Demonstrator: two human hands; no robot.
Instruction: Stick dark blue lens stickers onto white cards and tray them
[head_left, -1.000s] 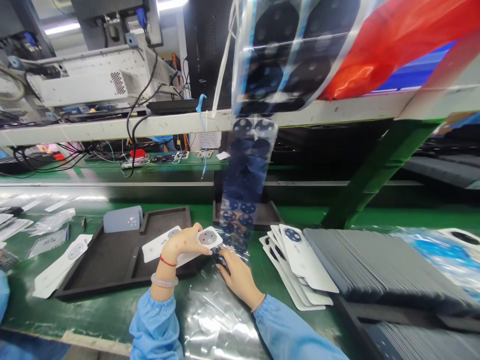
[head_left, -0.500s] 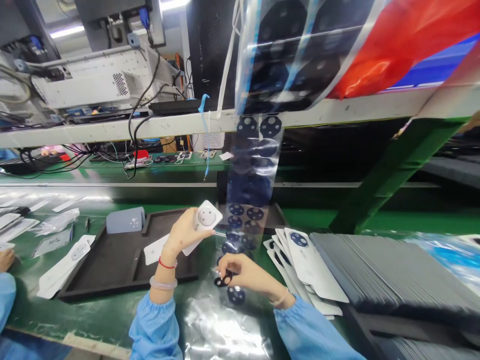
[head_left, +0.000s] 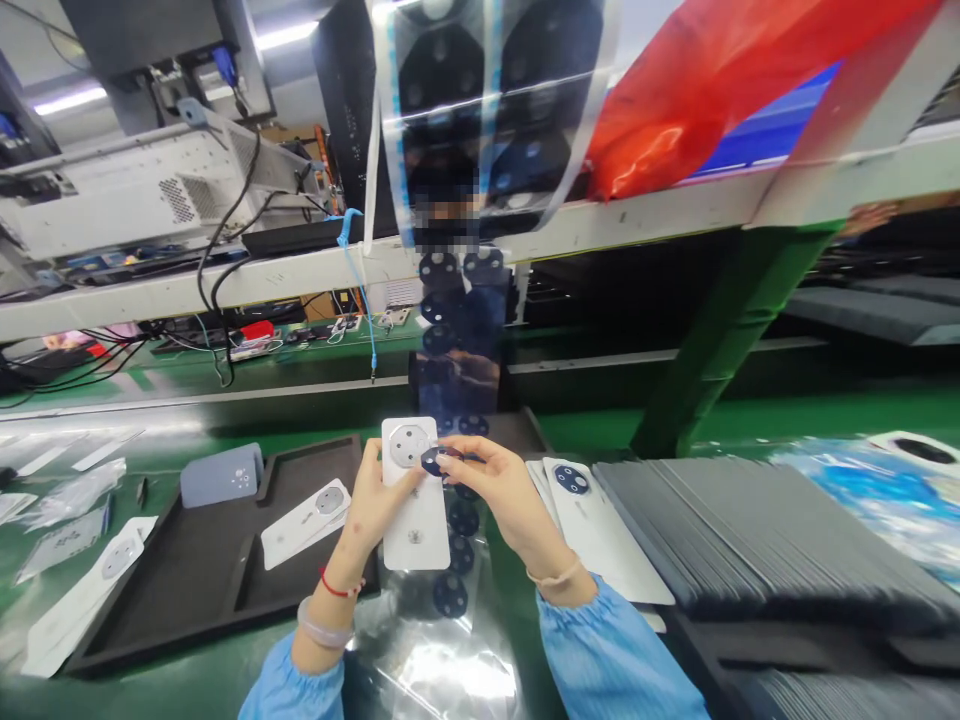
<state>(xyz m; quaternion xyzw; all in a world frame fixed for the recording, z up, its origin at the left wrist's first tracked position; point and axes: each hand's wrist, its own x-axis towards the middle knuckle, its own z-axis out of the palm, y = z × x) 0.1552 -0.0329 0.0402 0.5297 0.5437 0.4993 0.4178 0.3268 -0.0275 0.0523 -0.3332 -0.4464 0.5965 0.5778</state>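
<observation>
My left hand (head_left: 373, 500) grips a white phone back cover (head_left: 414, 520), held upright in front of me with its round camera opening at the top. My right hand (head_left: 499, 482) pinches a small dark round lens disc (head_left: 431, 461) right beside that opening. A clear film strip (head_left: 459, 400) carrying more dark discs hangs from the shelf down to the table behind both hands.
A black foam tray (head_left: 202, 580) at the left holds another white cover (head_left: 306, 510) and a grey block (head_left: 221, 475). Finished white covers (head_left: 592, 520) fan out to the right, beside rows of grey sheets (head_left: 750, 540). A white shelf rail (head_left: 225, 285) runs overhead.
My left hand lifted the white cover from the tray and turned it upright. My right hand peeled a dark disc off the film and brought it up to the cover's top.
</observation>
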